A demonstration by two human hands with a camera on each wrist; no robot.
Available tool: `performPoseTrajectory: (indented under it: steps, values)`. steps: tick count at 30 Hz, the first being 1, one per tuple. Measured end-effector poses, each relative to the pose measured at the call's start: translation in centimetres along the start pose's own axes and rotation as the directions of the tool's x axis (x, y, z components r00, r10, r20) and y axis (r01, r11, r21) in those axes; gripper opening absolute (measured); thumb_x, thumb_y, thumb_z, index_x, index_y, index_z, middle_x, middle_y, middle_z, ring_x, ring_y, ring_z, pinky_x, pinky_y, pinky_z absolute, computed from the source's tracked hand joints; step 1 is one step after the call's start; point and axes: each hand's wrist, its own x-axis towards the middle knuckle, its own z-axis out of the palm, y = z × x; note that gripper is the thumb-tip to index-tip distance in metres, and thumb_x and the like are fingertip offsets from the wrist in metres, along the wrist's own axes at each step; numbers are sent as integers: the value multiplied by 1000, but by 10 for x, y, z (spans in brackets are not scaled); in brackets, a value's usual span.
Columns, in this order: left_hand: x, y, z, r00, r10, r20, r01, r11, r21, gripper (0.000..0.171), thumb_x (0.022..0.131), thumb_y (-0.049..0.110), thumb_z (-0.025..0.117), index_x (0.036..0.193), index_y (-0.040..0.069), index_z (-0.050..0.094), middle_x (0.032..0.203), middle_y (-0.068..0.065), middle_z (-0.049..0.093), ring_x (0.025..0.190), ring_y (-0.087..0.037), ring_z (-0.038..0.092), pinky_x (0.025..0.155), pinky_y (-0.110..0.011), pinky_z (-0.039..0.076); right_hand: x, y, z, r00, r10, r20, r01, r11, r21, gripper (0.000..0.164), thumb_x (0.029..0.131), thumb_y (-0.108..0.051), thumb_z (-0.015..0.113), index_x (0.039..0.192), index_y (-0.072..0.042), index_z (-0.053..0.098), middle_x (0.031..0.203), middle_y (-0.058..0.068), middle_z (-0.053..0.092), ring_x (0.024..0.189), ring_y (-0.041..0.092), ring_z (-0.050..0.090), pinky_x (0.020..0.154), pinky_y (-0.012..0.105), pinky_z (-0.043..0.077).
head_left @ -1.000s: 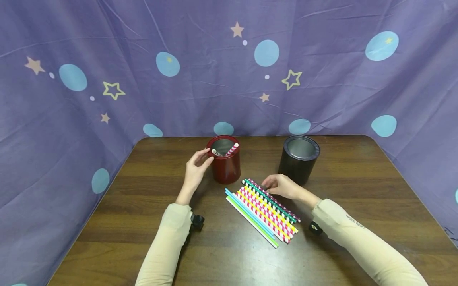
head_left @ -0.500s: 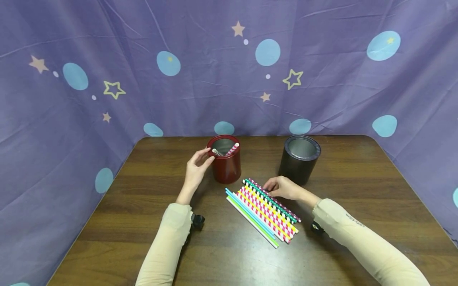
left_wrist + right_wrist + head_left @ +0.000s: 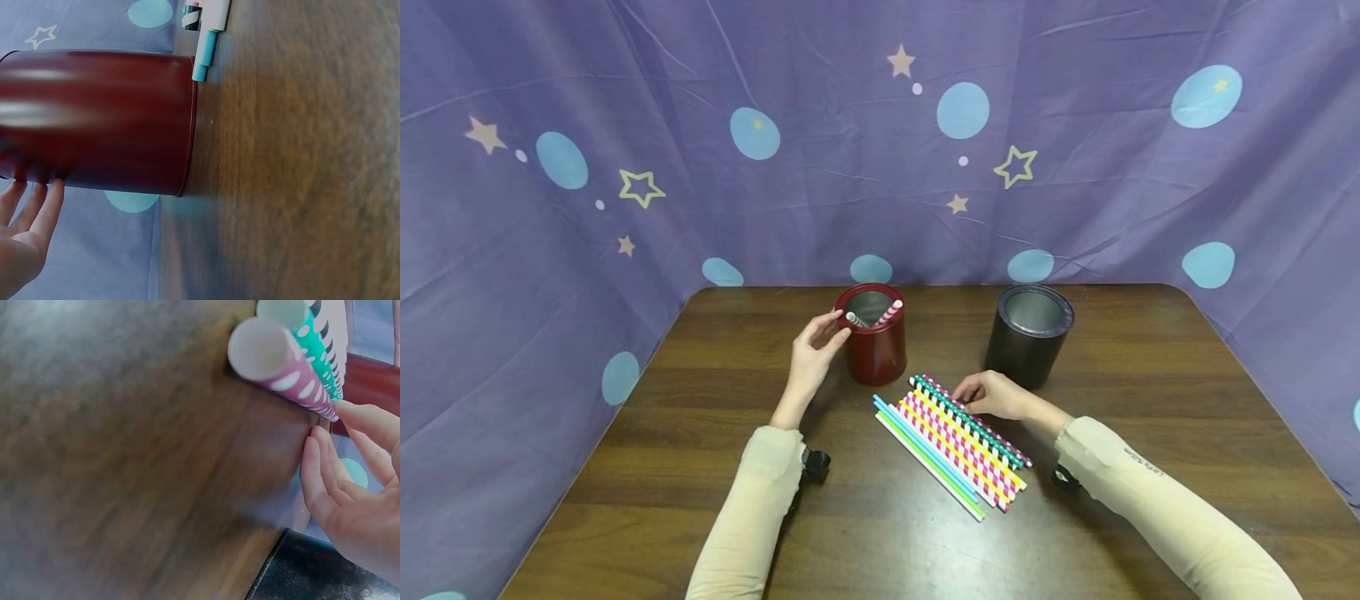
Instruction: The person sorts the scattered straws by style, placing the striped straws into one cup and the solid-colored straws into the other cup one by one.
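My left hand (image 3: 809,357) is at the left side of a red canister (image 3: 876,354), fingertips and thumb touching it near the rim. In the left wrist view its straight fingers (image 3: 49,212) press the canister's wall; the thumb is hidden there. Two striped straws (image 3: 888,313) lean inside this canister. My right hand (image 3: 992,393) pinches a purple straw with white dots (image 3: 1004,445), the outermost of a row of paper straws (image 3: 951,446) on the table. In the right wrist view, the fingertips meet at this straw (image 3: 300,384), beside a green dotted straw (image 3: 317,350).
A black canister (image 3: 1026,346) stands behind the right hand, its mouth showing nothing inside. The wooden table (image 3: 700,467) reaches back to a purple curtain (image 3: 850,167) with stars and dots. Blue and green straws (image 3: 925,458) form the row's left side.
The right hand has shifted very slightly, its fingers settling on the purple straw. The left hand stays at the red canister, and the straws lie as before.
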Motion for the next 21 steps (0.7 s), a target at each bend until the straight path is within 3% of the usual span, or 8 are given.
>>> performPoseTrajectory:
  steps: [11, 16, 21]
  values:
    - [1, -1, 0, 1000, 0, 4, 0, 1000, -9, 33, 80, -1, 61, 112, -9, 54, 116, -24, 53, 104, -13, 52, 90, -28, 43, 2, 4, 2, 1000, -2, 13, 3, 999, -43, 17, 76, 0, 64, 93, 0, 65, 80, 7, 62, 69, 11, 56, 60, 20, 47]
    - [0, -1, 1, 1000, 5, 5, -5, 1000, -8, 33, 80, -1, 61, 112, -10, 53, 116, -24, 53, 106, -20, 51, 90, -27, 43, 1, 4, 1, 1000, -20, 21, 21, 997, -76, 17, 76, 0, 64, 93, -1, 66, 82, 6, 60, 72, 12, 55, 61, 21, 47]
    - [0, -1, 1, 1000, -4, 0, 4, 1000, -13, 33, 80, -2, 61, 112, -9, 54, 116, -24, 53, 105, -15, 51, 91, -29, 42, 0, 3, 2, 999, -45, 28, 48, 993, -107, 18, 76, 1, 64, 94, -2, 66, 84, 7, 58, 75, 16, 54, 63, 22, 46]
